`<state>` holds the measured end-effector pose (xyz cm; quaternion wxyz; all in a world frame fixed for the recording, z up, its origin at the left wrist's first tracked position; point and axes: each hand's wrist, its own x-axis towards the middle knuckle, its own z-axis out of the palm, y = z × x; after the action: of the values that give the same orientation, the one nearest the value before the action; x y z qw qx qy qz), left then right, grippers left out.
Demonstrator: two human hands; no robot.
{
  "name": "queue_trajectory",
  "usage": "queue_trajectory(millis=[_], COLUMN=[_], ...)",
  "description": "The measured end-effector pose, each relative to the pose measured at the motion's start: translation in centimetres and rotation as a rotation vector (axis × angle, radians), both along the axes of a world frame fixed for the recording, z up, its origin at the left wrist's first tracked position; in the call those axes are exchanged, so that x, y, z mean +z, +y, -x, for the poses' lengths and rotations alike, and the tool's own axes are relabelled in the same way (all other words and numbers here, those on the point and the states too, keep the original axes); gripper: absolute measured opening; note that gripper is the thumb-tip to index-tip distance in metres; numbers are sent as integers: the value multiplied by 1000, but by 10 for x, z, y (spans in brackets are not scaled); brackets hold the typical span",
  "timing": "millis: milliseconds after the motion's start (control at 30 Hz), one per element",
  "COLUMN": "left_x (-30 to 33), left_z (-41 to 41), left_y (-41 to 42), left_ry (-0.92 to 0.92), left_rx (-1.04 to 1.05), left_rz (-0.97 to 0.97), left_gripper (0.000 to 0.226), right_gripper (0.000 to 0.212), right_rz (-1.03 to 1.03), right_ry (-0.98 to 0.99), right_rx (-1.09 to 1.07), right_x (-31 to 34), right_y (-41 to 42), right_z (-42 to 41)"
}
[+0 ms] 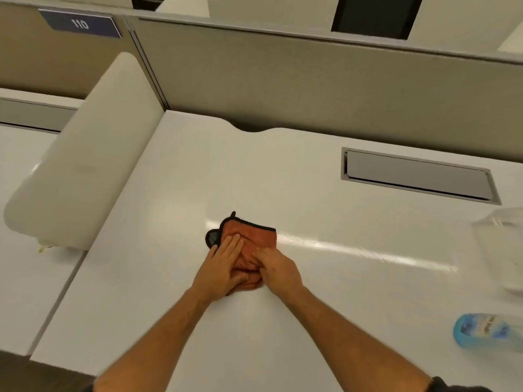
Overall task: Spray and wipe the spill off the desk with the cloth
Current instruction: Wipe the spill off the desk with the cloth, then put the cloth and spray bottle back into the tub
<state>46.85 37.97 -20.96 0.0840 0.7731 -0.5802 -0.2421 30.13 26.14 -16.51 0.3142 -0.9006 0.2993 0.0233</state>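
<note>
An orange cloth (252,239) with a dark edge lies bunched in the middle of the white desk (175,292). My left hand (222,268) lies flat on the cloth's left part, fingers together and pointing away from me. My right hand (276,268) presses on the cloth's right near part, fingers bent over the fabric. A wet shiny streak (353,250) runs from the cloth toward the right. A bottle with a blue label (486,332) lies at the right edge of the view.
A clear plastic container (501,244) stands at the far right. A grey recessed cable flap (418,175) sits in the desk at the back right. A beige partition (283,86) closes the back, and a rounded cream divider (85,165) stands on the left.
</note>
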Motion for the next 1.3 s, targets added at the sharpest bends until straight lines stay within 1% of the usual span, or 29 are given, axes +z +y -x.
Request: queue_trajectory(millis=[67,100,200,267,333,400,433,467,533,567,600,633,667,733,933,1033,1100,1167,1300], left_x=[5,10,45,78,109,136,149,162,188,199,210,220,229,245,270,283,289,296,314], left_z=[14,21,47,67,85,103,113,123,148,163,178,194,210,238,304,341,366,388,415], left_y=[2,2,-8,-22,-40,-55,-63,-72,-91,-101,-111,-121,-130,-145,-189,-216,-235,-253,-297], left_ry=[4,38,226,303,378,397,392,394,430,470,522,573,603,611,553,541,572,586,525], left_rx=[31,56,125,94,83,89,69,33,-79,-140,-190,-227,-245,-249,-242,-220,-215,-242,-338], left_rz=[39,64,192,193,160,162,170,181,195,185,169,157,152,160,206,284,314,316,330], left_gripper=[82,73,35,24,15,18,24,33,61,75,82,80,72,63,69,60,53,50,45], right_gripper=[36,36,25,18,17,18,18,17,17,18,20,21,21,19,18,18,18,18,17], right_rz=[-55,-62,-94,-183,-304,-362,-369,-347,-242,-192,-153,-120,-89,-23,17,26,34,31,6], right_ry=[4,3,-57,-92,-165,-236,-266,-285,-289,-293,-305,-317,-325,-340,-484,-566,-597,-618,-673], right_rx=[-36,-32,-68,-115,-177,-239,-245,-231,-162,-134,-119,-116,-121,-164,-310,-378,-432,-487,-611], right_x=[14,22,60,92,123,150,163,175,197,207,216,225,233,248,286,301,310,316,325], right_y=[-3,-5,-16,-27,-42,-54,-59,-63,-72,-76,-81,-86,-91,-103,-145,-164,-178,-193,-224], right_z=[15,21,42,63,91,123,139,154,180,191,202,212,223,248,332,365,385,406,448])
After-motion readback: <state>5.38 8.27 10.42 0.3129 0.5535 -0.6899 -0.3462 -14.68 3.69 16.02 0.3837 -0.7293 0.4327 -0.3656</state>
